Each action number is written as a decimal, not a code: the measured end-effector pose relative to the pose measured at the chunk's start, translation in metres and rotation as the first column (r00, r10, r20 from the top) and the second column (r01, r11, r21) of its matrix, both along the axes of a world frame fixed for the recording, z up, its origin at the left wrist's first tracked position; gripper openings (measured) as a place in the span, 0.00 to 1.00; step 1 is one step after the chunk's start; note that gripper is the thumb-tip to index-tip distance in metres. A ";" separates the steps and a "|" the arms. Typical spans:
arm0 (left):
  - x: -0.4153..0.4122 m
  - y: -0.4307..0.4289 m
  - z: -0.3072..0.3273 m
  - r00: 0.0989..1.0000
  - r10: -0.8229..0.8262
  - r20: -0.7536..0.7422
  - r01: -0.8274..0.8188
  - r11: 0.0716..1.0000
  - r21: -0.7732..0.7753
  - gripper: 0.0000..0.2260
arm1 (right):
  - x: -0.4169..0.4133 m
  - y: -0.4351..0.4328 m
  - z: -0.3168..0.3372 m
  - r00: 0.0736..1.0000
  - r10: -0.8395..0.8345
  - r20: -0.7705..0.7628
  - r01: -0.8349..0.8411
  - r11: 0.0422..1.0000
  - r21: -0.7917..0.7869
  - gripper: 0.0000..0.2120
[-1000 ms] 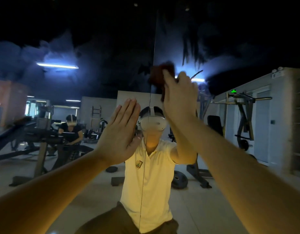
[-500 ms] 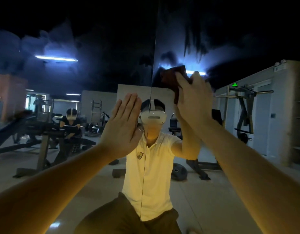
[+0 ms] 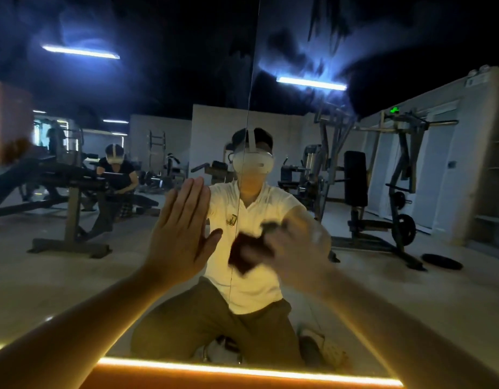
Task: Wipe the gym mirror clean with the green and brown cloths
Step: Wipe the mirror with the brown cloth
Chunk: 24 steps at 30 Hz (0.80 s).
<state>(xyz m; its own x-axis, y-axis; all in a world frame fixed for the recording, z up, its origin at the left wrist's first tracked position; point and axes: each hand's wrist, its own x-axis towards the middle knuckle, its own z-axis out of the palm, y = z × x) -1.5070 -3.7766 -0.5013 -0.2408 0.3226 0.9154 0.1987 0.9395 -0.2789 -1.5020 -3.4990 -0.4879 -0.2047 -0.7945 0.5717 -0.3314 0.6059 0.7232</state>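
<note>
Mirror glass (image 3: 74, 276) fills the view, its two panels meeting at a thin vertical seam (image 3: 251, 80). Hazy streaks cloud its upper part around the reflected ceiling lights (image 3: 311, 83). Lower down it shows weight machines (image 3: 397, 178), a pale floor and a kneeling person in a headset. The left hand (image 3: 183, 234) lies flat on the glass, fingers straight. The right hand (image 3: 296, 254), blurred, clutches the brown cloth (image 3: 244, 255) against the glass at the seam. An orange light strip (image 3: 242, 370) glows along the bottom edge.
</note>
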 end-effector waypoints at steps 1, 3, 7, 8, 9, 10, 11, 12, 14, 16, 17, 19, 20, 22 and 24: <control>-0.002 0.003 -0.001 1.000 0.006 0.010 -0.006 1.000 0.014 0.37 | -0.006 0.002 0.036 1.000 0.006 0.016 -0.003 0.991 -0.137 0.09; -0.003 0.008 -0.002 1.000 0.024 0.021 -0.024 0.999 0.036 0.38 | -0.014 0.004 0.099 0.996 -0.064 -0.069 0.027 0.894 -0.448 0.17; -0.007 0.008 -0.004 0.998 0.050 0.035 -0.051 0.998 0.046 0.39 | -0.015 -0.022 0.081 0.987 -0.016 -0.158 -0.114 0.624 -0.773 0.25; -0.007 0.007 -0.004 0.998 0.048 0.038 -0.049 0.998 0.045 0.39 | -0.014 -0.033 0.046 0.993 0.021 -0.116 -0.102 0.648 -0.755 0.26; -0.005 0.006 -0.003 0.998 0.048 0.040 -0.049 0.998 0.036 0.39 | -0.010 -0.042 0.009 0.996 0.030 -0.079 -0.076 0.725 -0.684 0.28; -0.003 0.004 -0.002 0.998 0.045 0.036 -0.045 0.999 0.016 0.40 | -0.005 -0.046 -0.023 0.997 0.048 -0.059 -0.072 0.830 -0.553 0.31; 0.000 0.001 -0.001 0.999 0.038 0.027 -0.037 0.999 -0.017 0.40 | 0.000 -0.042 -0.042 0.997 0.059 -0.050 -0.073 0.922 -0.380 0.33; 0.003 -0.004 0.000 1.000 0.029 0.013 -0.028 0.998 -0.056 0.40 | -0.001 -0.033 -0.046 0.997 0.064 -0.037 -0.071 0.975 -0.211 0.33; 0.007 -0.010 0.014 0.999 0.018 -0.036 -0.022 0.996 -0.090 0.37 | -0.007 -0.014 -0.006 0.998 0.029 -0.059 -0.030 1.000 -0.006 0.30; 0.009 -0.007 0.045 0.998 0.010 -0.067 -0.013 0.999 -0.050 0.36 | -0.010 -0.005 0.059 0.995 -0.033 -0.091 0.024 0.995 -0.100 0.33; 0.008 -0.002 0.065 0.997 0.005 -0.077 -0.007 1.000 -0.028 0.36 | -0.013 0.000 0.095 0.988 -0.078 -0.133 0.049 0.977 -0.209 0.35; 0.005 0.013 0.107 0.996 0.006 -0.084 -0.006 1.000 0.003 0.37 | -0.011 0.015 0.160 0.964 -0.191 -0.185 0.105 0.912 -0.396 0.37; 0.003 0.019 0.126 0.996 0.011 -0.085 -0.009 1.000 0.026 0.37 | -0.009 0.028 0.183 0.958 -0.220 -0.186 0.112 0.878 -0.465 0.36; 0.002 0.022 0.159 0.994 0.002 -0.107 0.008 0.996 0.093 0.38 | -0.004 0.060 0.209 0.960 -0.221 -0.174 0.056 0.756 -0.653 0.27; -0.001 0.020 0.182 0.992 0.001 -0.123 0.014 0.992 0.124 0.40 | -0.007 0.091 0.214 0.958 -0.234 -0.168 -0.024 0.513 -0.858 0.22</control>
<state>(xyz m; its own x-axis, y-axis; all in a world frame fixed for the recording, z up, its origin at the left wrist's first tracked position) -1.5083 -3.7563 -0.3188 -0.1229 0.2054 0.9709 0.1765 0.9673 -0.1823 -1.5091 -3.4081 -0.2742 -0.0125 0.1122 0.9936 -0.1246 0.9858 -0.1129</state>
